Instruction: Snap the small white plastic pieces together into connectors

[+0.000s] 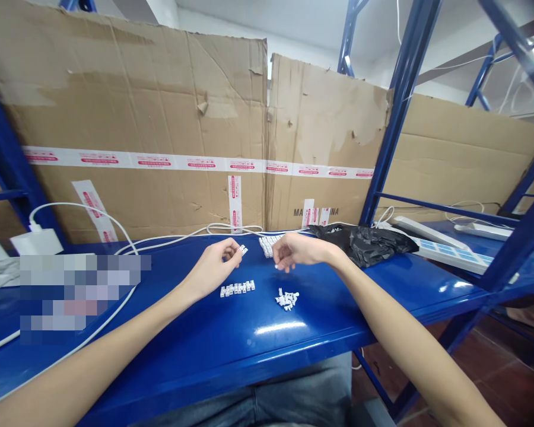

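My left hand [217,265] is curled over the blue metal shelf [231,338], pinching a small white plastic piece [242,249] between thumb and fingertips. My right hand [293,251] hovers just to its right, fingers bent downward, beside a block of white pieces [267,244] at the back. What the right fingers hold, if anything, I cannot make out. Below the left hand lies a short row of joined white pieces [237,289]. A loose heap of small white pieces [287,299] lies below the right hand.
A crumpled black plastic bag [365,242] lies right of my right hand. White power strips [445,246] and white cables [173,237] run along the back. A white charger [38,242] sits far left. Cardboard sheets [160,118] wall the back; blue rack posts [391,112] stand right.
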{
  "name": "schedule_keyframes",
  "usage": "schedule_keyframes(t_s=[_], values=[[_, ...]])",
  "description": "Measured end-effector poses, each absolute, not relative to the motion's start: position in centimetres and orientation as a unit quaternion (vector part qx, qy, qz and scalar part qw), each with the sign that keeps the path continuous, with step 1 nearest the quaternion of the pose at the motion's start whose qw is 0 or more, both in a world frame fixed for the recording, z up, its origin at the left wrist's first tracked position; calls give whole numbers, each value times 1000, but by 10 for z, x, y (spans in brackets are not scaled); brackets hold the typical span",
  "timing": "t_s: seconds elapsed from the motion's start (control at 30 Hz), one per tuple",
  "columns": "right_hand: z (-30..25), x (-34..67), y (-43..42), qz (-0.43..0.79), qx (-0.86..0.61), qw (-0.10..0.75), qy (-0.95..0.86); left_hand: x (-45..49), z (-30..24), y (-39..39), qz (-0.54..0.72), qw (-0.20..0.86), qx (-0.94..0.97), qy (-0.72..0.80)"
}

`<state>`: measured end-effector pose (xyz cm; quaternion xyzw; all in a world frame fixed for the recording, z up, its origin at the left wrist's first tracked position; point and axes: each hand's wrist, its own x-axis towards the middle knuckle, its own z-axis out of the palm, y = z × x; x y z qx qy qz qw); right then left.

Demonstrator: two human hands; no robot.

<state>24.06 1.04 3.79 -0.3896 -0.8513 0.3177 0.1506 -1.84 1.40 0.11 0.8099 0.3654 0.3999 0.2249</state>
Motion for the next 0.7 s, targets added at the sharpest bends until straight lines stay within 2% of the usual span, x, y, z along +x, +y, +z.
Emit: schedule_keyframes(t_s=[0.13, 0.23, 0.4, 0.7], values=[[38, 228, 7, 328, -346, 335, -813, -17, 2, 11, 400, 220, 808, 372], [30, 216, 7, 322, -339, 394, -791, -17, 3, 8, 403, 197, 814, 369], [17, 204, 9, 256, -342, 409, -806, -16, 4, 8, 403, 146, 831, 355], [18, 198, 2, 187, -318, 410, -834, -15, 5, 5, 392, 134, 840, 351]])
